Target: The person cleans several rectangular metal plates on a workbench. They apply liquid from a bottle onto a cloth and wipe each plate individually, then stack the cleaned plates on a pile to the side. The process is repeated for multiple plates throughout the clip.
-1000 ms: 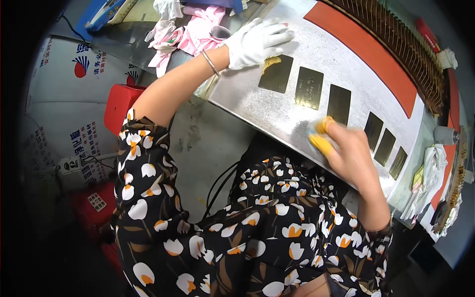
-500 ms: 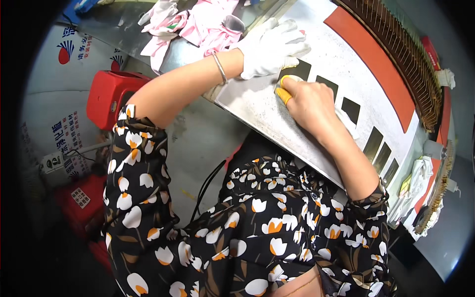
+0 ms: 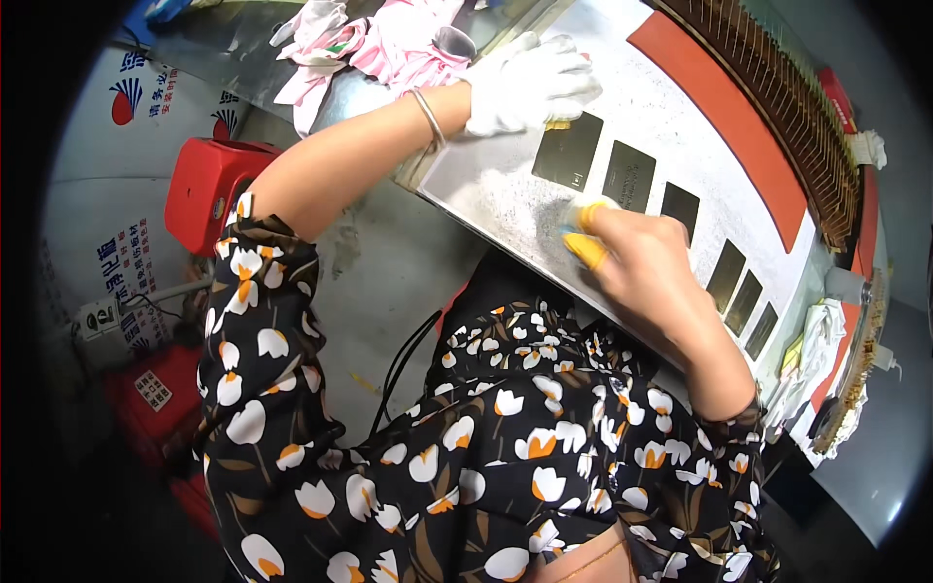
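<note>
My left hand (image 3: 530, 85) wears a white glove and lies open on the pale work board (image 3: 457, 185), fingers stretched out. A yellow tip at its lower edge touches the top of the largest dark rectangular plate (image 3: 569, 151). My right hand (image 3: 641, 253), bare except for yellow finger covers on thumb and forefinger, is pinched over the board's near edge, just below that plate. Something small and pale shows at its fingertips, too unclear to name. Further right, a second dark plate (image 3: 630, 175) and a third dark plate (image 3: 680, 212) lie in a row.
Several smaller dark plates, one a narrow plate (image 3: 726, 275), lie toward the right. An orange strip (image 3: 729, 126) curves behind them, with a bristly brown rack (image 3: 777, 107) beyond. Pink and white gloves (image 3: 408, 44) are heaped at upper left. White gloves (image 3: 816, 340) lie right; a red stool (image 3: 209, 189) stands left.
My right hand has moved down and slightly right, off the largest plate, uncovering it and its neighbours. My left hand has shifted slightly left. The white material beside my right hand no longer shows.
</note>
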`<action>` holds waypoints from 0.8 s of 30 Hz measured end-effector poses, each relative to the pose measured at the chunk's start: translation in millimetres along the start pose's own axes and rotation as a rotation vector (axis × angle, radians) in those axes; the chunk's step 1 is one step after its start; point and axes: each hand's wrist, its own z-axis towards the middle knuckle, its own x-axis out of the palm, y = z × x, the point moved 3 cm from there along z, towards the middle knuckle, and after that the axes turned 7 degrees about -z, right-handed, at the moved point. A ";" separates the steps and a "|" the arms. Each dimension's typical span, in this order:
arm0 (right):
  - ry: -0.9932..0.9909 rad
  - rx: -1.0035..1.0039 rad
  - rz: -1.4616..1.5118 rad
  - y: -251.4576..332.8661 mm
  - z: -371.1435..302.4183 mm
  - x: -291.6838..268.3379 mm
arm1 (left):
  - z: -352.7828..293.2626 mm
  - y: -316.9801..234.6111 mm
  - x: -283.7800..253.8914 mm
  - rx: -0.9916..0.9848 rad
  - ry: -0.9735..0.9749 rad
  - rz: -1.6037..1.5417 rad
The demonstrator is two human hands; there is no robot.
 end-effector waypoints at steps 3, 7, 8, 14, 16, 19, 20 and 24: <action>0.205 0.237 0.317 -1.5 -26.6 -11.5 | 4.1 3.8 -4.6 0.033 -0.025 -0.477; 0.268 0.239 0.469 3.4 -58.1 -0.8 | 18.9 -26.5 -40.0 -0.228 0.092 -1.422; 0.241 0.270 0.485 2.3 -62.7 2.6 | 26.9 -33.0 -49.4 -0.291 0.174 -1.558; 0.196 0.375 0.588 -7.8 -81.8 12.8 | 38.2 -42.9 -47.1 -0.422 0.277 -1.620; 0.186 0.376 0.585 -12.4 -86.6 13.2 | 39.3 -44.1 -50.4 -0.424 0.279 -1.588; 0.150 0.371 0.588 -15.7 -91.6 11.3 | 43.3 -44.9 -52.0 -0.420 0.282 -1.532; 0.157 0.384 0.592 -16.6 -93.5 10.4 | 45.0 -46.3 -53.5 -0.411 0.284 -1.510; 0.064 0.358 0.620 -17.9 -100.9 9.6 | 53.9 -53.2 -54.8 -0.379 0.305 -1.396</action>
